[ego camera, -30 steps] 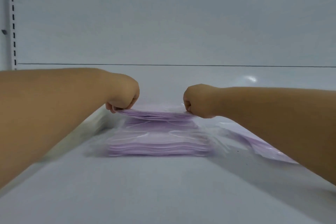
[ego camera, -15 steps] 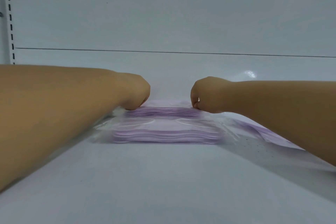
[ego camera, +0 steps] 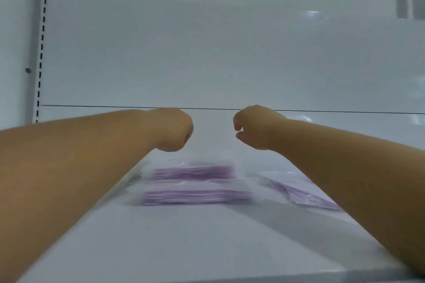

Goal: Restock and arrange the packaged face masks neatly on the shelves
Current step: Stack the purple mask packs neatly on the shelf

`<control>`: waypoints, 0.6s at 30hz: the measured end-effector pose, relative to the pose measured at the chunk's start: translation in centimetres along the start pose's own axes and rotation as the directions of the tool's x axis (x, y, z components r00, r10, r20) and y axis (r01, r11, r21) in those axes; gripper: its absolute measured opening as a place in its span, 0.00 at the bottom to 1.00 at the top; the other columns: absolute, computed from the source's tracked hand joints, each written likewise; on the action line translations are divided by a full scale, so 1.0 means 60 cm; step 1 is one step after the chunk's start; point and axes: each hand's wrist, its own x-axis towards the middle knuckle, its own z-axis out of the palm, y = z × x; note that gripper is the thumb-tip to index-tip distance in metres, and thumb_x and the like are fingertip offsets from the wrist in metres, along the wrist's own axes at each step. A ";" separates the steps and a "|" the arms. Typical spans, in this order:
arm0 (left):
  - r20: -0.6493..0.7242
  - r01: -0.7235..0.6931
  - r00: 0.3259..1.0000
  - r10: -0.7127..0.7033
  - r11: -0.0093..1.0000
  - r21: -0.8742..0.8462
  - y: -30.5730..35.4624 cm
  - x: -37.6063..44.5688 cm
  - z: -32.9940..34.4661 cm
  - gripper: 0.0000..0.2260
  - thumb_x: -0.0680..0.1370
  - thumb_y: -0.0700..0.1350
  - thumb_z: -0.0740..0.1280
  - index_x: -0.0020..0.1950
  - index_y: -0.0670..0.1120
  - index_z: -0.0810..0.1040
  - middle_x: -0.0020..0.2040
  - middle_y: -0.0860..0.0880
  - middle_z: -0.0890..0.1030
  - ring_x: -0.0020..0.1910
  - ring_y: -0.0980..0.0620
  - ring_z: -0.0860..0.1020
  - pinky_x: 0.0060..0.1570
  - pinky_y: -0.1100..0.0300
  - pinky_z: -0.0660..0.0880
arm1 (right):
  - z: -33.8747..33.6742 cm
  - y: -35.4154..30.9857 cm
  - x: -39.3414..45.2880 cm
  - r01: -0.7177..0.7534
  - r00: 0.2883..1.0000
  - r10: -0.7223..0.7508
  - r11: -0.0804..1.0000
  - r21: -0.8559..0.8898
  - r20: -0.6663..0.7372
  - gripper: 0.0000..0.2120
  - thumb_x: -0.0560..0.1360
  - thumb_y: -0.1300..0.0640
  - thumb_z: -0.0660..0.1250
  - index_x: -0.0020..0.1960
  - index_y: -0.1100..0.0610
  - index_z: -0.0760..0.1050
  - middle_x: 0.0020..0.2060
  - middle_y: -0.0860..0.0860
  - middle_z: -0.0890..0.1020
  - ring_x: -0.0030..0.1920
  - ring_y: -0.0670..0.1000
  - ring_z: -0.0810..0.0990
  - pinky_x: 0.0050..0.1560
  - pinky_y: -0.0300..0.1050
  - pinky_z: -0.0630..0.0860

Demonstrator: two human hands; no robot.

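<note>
Head view, single frame, motion-blurred in the lower half. Shelf (ego camera: 207, 243): smooth, glossy white panel, flat, with a pale grey front lip; back wall equally glossy, crossed by one thin dark horizontal seam. Perforated upright strip (ego camera: 41, 53) with a column of dark slots runs down the far left. Left hand (ego camera: 173, 130) and right hand (ego camera: 256, 127) both raised above the shelf, knuckles facing each other across a gap, fingers curled inward into loose fists; neither touches any packet, and nothing is visible between the fingers. Right thumb tip shows at the fist's lower inner edge; fingertip detail on the left cannot be made out. Below and between the curled fingers: stacked mask packets (ego camera: 195, 185), two clear, crinkly plastic sleeves, one lying on the other, each filled with a flat sheaf of pale lilac masks whose layered edges read as fine horizontal lines. Upper packet sits slightly farther back than the lower one, its lilac band looking narrower; the clear film margins extend past the lilac contents on both sides. Stack rests flat on the shelf, well apart from both hands. Below the right fingers and toward the right forearm: loose mask packet (ego camera: 301, 193), also clear film over lilac, lying flat and skewed at an angle, partly hidden by the forearm, just beside the stack; contact between them cannot be resolved.
</note>
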 end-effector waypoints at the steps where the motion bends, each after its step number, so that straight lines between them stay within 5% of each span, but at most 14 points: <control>1: -0.001 -0.006 1.000 0.006 1.000 -0.004 0.012 -0.008 -0.010 0.12 0.78 0.37 0.58 0.50 0.47 0.80 0.52 0.50 0.81 0.51 0.48 0.79 0.43 0.59 0.73 | -0.011 0.003 -0.011 0.002 1.000 -0.002 1.000 -0.019 0.014 0.12 0.80 0.57 0.62 0.59 0.59 0.79 0.57 0.55 0.81 0.57 0.58 0.80 0.50 0.47 0.76; 5: -0.020 -0.021 1.000 0.021 0.999 -0.031 0.065 -0.041 -0.040 0.11 0.79 0.39 0.60 0.54 0.47 0.81 0.51 0.51 0.81 0.53 0.48 0.79 0.42 0.59 0.71 | -0.046 0.019 -0.075 -0.035 0.995 0.041 0.998 -0.059 0.095 0.13 0.82 0.55 0.62 0.63 0.59 0.78 0.59 0.53 0.80 0.59 0.56 0.78 0.55 0.44 0.74; 7: -0.020 -0.042 0.999 0.040 0.995 -0.093 0.095 -0.055 -0.049 0.08 0.79 0.41 0.62 0.53 0.48 0.81 0.48 0.51 0.81 0.50 0.49 0.80 0.41 0.59 0.71 | -0.050 0.039 -0.109 -0.092 0.974 0.102 0.994 -0.056 0.200 0.15 0.79 0.52 0.67 0.62 0.58 0.79 0.54 0.53 0.81 0.52 0.55 0.80 0.51 0.44 0.76; 9: 0.026 -0.054 0.998 0.061 0.975 -0.217 0.122 -0.053 -0.056 0.07 0.80 0.43 0.64 0.53 0.46 0.81 0.48 0.49 0.84 0.45 0.49 0.82 0.38 0.61 0.75 | -0.044 0.074 -0.132 -0.168 0.933 0.186 0.982 -0.085 0.309 0.18 0.79 0.47 0.67 0.62 0.58 0.79 0.52 0.53 0.83 0.47 0.57 0.84 0.49 0.47 0.81; 13: 0.118 -0.069 0.985 0.130 0.905 -0.420 0.184 -0.054 -0.075 0.09 0.81 0.44 0.63 0.54 0.42 0.81 0.48 0.48 0.86 0.42 0.48 0.84 0.44 0.59 0.79 | -0.038 0.139 -0.185 -0.311 0.795 0.376 0.927 -0.211 0.476 0.29 0.81 0.37 0.57 0.69 0.59 0.72 0.55 0.55 0.80 0.54 0.58 0.83 0.38 0.48 0.76; 16: 0.074 -0.100 0.986 0.147 0.892 -0.440 0.227 -0.045 -0.097 0.10 0.82 0.46 0.62 0.54 0.43 0.81 0.48 0.49 0.86 0.45 0.49 0.86 0.41 0.60 0.78 | -0.036 0.163 -0.223 -0.316 0.764 0.395 0.919 -0.237 0.510 0.29 0.83 0.38 0.50 0.76 0.55 0.66 0.67 0.57 0.75 0.63 0.58 0.77 0.64 0.53 0.70; 18: 0.168 -0.038 0.978 0.124 0.897 -0.441 0.257 -0.032 -0.113 0.15 0.84 0.51 0.57 0.55 0.42 0.80 0.49 0.46 0.86 0.41 0.48 0.85 0.41 0.59 0.78 | -0.037 0.178 -0.243 -0.328 0.752 0.409 0.913 -0.244 0.518 0.28 0.84 0.40 0.47 0.78 0.55 0.62 0.72 0.57 0.72 0.68 0.57 0.73 0.65 0.50 0.66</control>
